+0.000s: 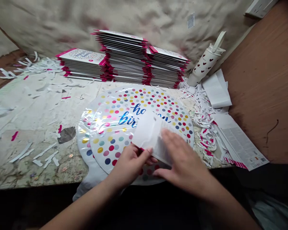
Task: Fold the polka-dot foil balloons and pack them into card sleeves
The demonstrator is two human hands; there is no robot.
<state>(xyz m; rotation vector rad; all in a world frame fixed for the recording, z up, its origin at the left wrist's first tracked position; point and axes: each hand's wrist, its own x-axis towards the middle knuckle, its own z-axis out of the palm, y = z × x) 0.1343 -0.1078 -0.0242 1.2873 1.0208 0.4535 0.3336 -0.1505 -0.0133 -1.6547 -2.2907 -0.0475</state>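
A white paper packet [146, 134] with faint grey print is held over the polka-dot foil balloons. My left hand [135, 158] grips its lower left edge, thumb on top and fingers beneath. My right hand [176, 153], slightly blurred, lies against the packet's right side with its fingers stretched out and thumb apart. Below both hands, the flat foil balloons [110, 137] lie overlapped on the table, with coloured dots and blue lettering. The packet covers part of that lettering.
Stacks of pink-edged packets [124, 57] stand along the back. A white tumbler with hearts [203, 65] leans at the right rear. Paper scraps [204, 121] heap beside flat printed sleeves [242, 140] on the right. More paper strips [48, 155] litter the table's left side.
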